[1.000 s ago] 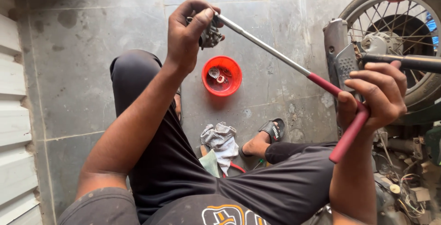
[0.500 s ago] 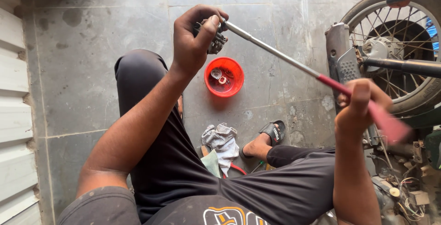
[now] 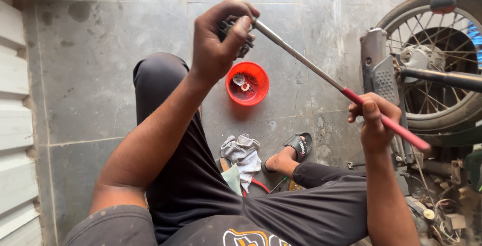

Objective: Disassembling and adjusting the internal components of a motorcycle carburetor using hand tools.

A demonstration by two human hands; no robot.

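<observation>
My left hand (image 3: 221, 40) is raised in front of me, closed around a small dark metal part (image 3: 240, 37) at the head of a long wrench. The wrench has a bright steel shaft (image 3: 301, 60) that slants down to the right into a red grip (image 3: 396, 128). My right hand (image 3: 374, 123) is wrapped around that red grip near its upper end, thumb up. Below the wrench head a small red bowl (image 3: 236, 95) with a few metal pieces in it stands on the floor.
I sit on a grey tiled floor (image 3: 100, 75), legs in dark trousers. A motorcycle's spoked wheel (image 3: 437, 70) and engine parts stand at the right. A grey rag (image 3: 243, 153) lies between my legs by a sandalled foot (image 3: 291, 155). White panels (image 3: 15, 125) line the left.
My right hand has swung the red handle, turning the wrench about the part in my left hand; the handle's end now points lower right. Both hands sit slightly lower.
</observation>
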